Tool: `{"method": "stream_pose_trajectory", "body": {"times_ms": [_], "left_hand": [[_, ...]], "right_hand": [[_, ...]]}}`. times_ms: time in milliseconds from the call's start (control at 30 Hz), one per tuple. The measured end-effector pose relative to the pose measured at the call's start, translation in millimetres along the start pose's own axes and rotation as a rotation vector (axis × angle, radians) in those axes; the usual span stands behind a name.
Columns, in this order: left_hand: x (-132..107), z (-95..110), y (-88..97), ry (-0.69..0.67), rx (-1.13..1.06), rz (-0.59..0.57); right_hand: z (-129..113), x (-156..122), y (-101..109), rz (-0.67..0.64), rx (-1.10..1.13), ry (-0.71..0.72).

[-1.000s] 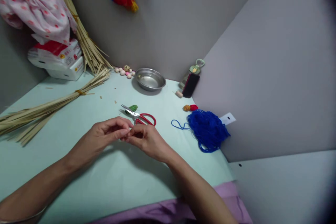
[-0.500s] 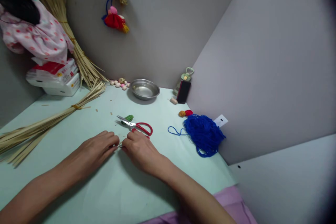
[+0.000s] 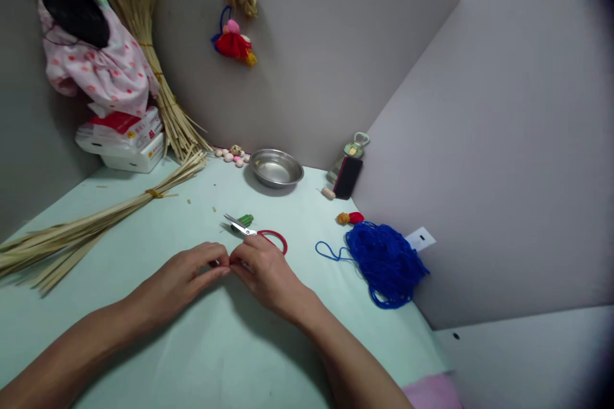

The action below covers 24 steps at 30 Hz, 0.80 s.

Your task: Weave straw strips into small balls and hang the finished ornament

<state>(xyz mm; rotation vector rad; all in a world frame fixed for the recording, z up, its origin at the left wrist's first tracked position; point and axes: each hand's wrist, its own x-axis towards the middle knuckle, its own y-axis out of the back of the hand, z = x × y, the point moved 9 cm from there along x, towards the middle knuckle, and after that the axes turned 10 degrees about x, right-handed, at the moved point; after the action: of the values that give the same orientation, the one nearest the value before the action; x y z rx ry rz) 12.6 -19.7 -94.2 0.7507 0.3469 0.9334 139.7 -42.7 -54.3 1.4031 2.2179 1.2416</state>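
My left hand [image 3: 189, 275] and my right hand [image 3: 266, 275] rest on the pale green table [image 3: 144, 345], fingertips meeting in a pinch. Whatever sits between the fingertips is too small to make out. Red-handled scissors [image 3: 261, 236] lie just beyond my right hand, partly hidden by it. A small green piece [image 3: 246, 220] lies beside the scissor blades.
A heap of blue yarn [image 3: 384, 259] lies at the right by the wall. A steel bowl [image 3: 277, 168], a dark phone [image 3: 348, 176] and small beads [image 3: 231, 154] stand at the back. Straw bundles [image 3: 96, 220] stretch along the left; boxes [image 3: 127, 140] and pink cloth [image 3: 103, 67] fill the far-left corner.
Both hands came down from a raised pinch onto the table and stay pressed together. The view tilted up and shifted, showing more of the wall ornaments.
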Motion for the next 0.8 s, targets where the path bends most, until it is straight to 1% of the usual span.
{"method": "stream_pose_trajectory", "body": {"times_ms": [67,133,200,267,367,433,500,567,633,700,800], "left_hand": [[0,-1,2.1,0.032,-0.029,0.024],[0,-1,8.3,0.061,-0.077,0.083],[0,-1,14.8,0.099,-0.131,0.138],[-1,-2,18.8,0.156,-0.188,0.168],[-3,-4,18.2,0.247,-0.284,0.175],[-3,-1,16.4,0.258,-0.314,0.182],[-3,4,14.0,0.241,-0.314,0.190],[-3,5,11.2,0.237,-0.294,0.192],[-3,2,10.5,0.251,-0.286,0.212],[-4,-2,10.6,0.264,-0.303,0.231],[-3,-3,5.7,0.252,-0.384,0.199]], "right_hand": [[-1,-3,3,0.013,0.023,0.032],[-6,-5,8,0.042,0.015,0.077],[-10,-7,12,0.082,-0.063,0.114],[-13,-7,14,0.125,-0.209,0.126],[-13,-5,10,0.151,-0.414,0.117],[-13,-4,6,0.145,-0.487,0.094],[-12,-5,9,0.152,-0.504,0.039],[-12,-7,14,0.162,-0.432,-0.024],[-13,-9,19,0.157,-0.247,-0.071],[-12,-10,21,0.144,0.039,-0.097],[-5,-8,20,0.167,0.539,-0.126]]}}
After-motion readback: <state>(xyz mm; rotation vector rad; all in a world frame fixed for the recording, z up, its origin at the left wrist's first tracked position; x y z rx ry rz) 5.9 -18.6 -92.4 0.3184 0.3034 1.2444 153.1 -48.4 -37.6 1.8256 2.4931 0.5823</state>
